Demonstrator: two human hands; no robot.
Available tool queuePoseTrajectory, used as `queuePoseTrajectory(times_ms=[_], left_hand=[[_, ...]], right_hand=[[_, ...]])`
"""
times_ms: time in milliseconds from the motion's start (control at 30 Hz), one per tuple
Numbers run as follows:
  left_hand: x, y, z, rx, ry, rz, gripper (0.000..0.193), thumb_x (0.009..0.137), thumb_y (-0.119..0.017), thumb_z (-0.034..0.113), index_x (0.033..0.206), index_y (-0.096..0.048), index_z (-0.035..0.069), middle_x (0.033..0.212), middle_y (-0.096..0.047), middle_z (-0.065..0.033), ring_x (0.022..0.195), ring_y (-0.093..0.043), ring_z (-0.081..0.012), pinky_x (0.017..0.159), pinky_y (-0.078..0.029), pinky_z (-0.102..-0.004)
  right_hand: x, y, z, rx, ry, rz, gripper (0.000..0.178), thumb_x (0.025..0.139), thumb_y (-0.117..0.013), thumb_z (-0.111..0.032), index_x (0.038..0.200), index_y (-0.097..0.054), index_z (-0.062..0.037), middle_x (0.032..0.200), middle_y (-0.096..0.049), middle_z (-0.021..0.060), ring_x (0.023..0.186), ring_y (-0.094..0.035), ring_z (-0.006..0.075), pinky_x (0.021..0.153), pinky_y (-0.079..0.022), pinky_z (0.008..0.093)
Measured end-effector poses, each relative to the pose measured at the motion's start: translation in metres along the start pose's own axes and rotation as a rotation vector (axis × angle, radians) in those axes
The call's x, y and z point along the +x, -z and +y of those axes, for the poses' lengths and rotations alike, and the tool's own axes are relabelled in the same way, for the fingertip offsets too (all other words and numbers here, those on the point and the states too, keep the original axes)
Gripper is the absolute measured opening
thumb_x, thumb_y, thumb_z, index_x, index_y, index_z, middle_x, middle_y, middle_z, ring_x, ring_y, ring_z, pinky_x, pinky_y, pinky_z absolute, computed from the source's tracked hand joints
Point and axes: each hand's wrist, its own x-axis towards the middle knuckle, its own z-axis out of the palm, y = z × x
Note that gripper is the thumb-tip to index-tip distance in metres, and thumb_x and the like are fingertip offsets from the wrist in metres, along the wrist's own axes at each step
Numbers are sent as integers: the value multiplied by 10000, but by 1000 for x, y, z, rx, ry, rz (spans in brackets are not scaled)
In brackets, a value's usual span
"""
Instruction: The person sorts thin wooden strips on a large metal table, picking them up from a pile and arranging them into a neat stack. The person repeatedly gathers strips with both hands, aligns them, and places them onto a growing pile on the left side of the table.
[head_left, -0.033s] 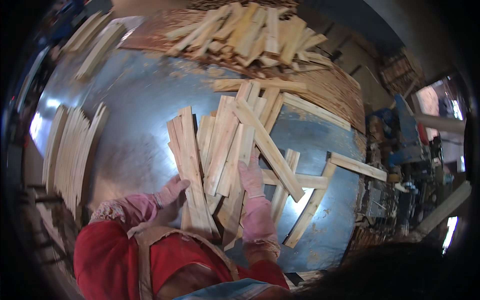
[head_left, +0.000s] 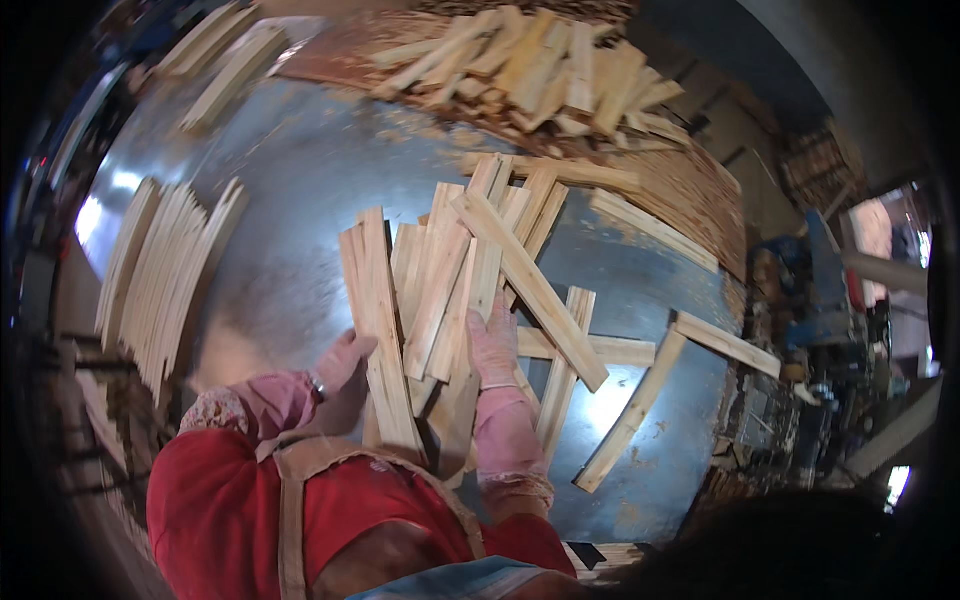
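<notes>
Both my hands wear pale pink gloves or covers. A loose pile of pale wooden slats lies fanned out in front of me on the metal table. My left hand grips the left edge of a long slat, its fingers partly hidden beneath. On the pile's right side, my right hand is closed around slats, thumb on top and fingers along the far edge. One slat rests slantwise across the pile, its lower end reaching right over other slats.
Several slats stand side by side in a row at the left. A big heap of wood pieces lies on a reddish-brown board at the back. Loose slats cross the right of the blue-grey table. Machinery stands beyond it.
The view has shifted a little, so the table and its surroundings appear further right. My hands keep their places on the slats, which have moved slightly left relative to the table.
</notes>
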Motion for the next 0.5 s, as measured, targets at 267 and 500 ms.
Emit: queuePoseTrajectory(times_ms=[267, 500], left_hand=[[-40, 75, -49, 309, -51, 473, 973, 799, -897, 318, 1519, -385, -90, 1314, -666, -271, 1203, -679, -340, 1035, -555, -415], [-57, 241, 0, 604, -98, 492, 635, 838, -828, 433, 1234, -640, -26, 1070, -764, -245, 1034, -742, -411, 937, -572, -467]], right_hand=[[-111, -105, -132, -140, 63, 160, 835, 905, -762, -422, 1565, -448, -17, 1500, -549, 282, 1399, -484, 483, 1209, -365, 541], [-273, -149, -52, -127, -300, 198, 918, 873, -811, -370, 1632, -419, -32, 1484, -599, 298, 1349, -590, 480, 1136, -474, 504]])
